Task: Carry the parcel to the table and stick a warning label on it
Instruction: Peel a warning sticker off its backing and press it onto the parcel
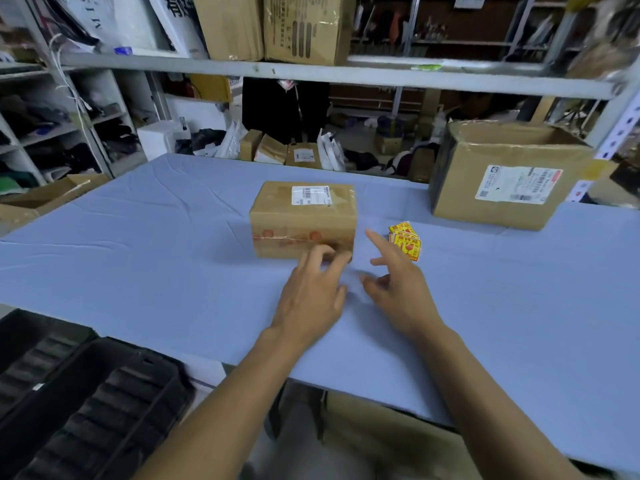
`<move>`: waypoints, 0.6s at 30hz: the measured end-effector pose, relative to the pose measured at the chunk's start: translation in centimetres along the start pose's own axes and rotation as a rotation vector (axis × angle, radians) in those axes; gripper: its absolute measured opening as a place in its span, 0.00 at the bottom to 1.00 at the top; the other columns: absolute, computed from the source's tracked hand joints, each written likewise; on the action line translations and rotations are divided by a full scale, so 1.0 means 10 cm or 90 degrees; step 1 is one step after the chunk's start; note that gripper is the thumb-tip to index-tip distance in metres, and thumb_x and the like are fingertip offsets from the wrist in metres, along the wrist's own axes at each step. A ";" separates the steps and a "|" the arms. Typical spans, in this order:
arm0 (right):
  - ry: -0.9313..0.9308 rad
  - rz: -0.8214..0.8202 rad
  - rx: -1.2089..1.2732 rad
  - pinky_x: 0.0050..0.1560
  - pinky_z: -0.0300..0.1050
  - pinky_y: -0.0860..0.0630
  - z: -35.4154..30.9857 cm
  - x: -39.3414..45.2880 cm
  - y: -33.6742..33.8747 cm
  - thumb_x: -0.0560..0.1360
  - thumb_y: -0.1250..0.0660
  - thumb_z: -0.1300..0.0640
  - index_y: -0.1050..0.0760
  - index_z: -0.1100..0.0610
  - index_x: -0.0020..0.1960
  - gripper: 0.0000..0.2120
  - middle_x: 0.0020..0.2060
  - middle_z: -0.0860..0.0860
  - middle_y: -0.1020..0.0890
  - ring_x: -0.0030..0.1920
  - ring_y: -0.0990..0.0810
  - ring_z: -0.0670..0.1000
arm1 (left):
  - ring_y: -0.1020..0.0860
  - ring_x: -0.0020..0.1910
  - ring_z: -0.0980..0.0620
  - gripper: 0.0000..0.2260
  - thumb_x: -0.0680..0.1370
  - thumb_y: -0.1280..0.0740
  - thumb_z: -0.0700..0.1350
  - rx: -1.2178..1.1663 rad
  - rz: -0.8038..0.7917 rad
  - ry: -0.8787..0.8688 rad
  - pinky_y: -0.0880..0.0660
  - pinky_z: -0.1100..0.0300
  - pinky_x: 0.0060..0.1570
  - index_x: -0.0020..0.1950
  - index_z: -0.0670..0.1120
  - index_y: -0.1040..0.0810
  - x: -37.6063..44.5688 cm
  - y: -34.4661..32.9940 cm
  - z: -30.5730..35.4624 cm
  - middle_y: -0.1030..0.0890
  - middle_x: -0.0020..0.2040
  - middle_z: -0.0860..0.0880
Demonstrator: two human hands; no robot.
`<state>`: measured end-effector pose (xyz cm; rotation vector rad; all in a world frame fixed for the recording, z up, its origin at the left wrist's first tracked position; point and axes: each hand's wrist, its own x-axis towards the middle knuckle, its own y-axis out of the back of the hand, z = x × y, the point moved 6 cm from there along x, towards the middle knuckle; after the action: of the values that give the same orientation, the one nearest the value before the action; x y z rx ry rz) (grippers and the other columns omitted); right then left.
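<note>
A small brown cardboard parcel [303,216] with a white shipping label on top rests on the blue table [138,244] near the middle. Just right of it lies a small pile of yellow-and-red warning labels [406,240]. My left hand [313,289] hovers in front of the parcel, its fingertips touching the lower right front edge, fingers spread and holding nothing. My right hand [398,285] is beside it with the index finger stretched out, close to the labels but apart from them, and holds nothing.
A bigger open cardboard box [505,174] with a shipping label stands at the table's back right. Metal shelving with boxes runs behind and above. Black plastic crates [86,403] sit low at the left, and a flat carton [41,199] lies off the table's left edge.
</note>
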<state>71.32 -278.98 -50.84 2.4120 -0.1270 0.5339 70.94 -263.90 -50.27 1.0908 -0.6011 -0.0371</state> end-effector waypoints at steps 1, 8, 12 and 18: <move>-0.008 0.016 -0.010 0.47 0.39 0.23 0.05 -0.07 0.11 0.74 0.33 0.65 0.36 0.47 0.75 0.33 0.67 0.47 0.27 0.55 0.24 0.46 | 0.30 0.66 0.46 0.21 0.77 0.34 0.45 -0.020 -0.043 -0.002 0.27 0.54 0.57 0.71 0.50 0.29 0.00 -0.09 0.08 0.29 0.66 0.47; -0.269 0.164 0.086 0.32 0.37 0.21 0.66 -0.11 0.79 0.75 0.31 0.58 0.24 0.57 0.61 0.14 0.55 0.53 0.19 0.37 0.18 0.49 | 0.29 0.69 0.42 0.25 0.81 0.39 0.44 -0.071 -0.090 0.030 0.34 0.53 0.67 0.77 0.42 0.38 0.40 -0.48 0.48 0.30 0.71 0.42; -0.290 0.154 0.007 0.39 0.47 0.19 0.86 0.19 0.80 0.74 0.29 0.51 0.22 0.56 0.56 0.14 0.47 0.53 0.16 0.41 0.16 0.54 | 0.30 0.70 0.42 0.27 0.81 0.36 0.45 -0.103 -0.070 0.053 0.34 0.54 0.66 0.77 0.41 0.40 0.73 -0.63 0.57 0.29 0.70 0.40; -0.335 0.169 0.022 0.39 0.47 0.20 1.04 0.45 0.75 0.69 0.26 0.45 0.20 0.55 0.52 0.17 0.42 0.51 0.15 0.34 0.16 0.52 | 0.25 0.64 0.41 0.24 0.79 0.32 0.45 -0.175 -0.050 0.058 0.29 0.49 0.63 0.73 0.43 0.32 1.03 -0.86 0.54 0.22 0.63 0.41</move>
<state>77.34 -291.14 -51.96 2.5294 -0.6740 0.0005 79.32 -275.67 -51.21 0.8431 -0.4562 -0.1334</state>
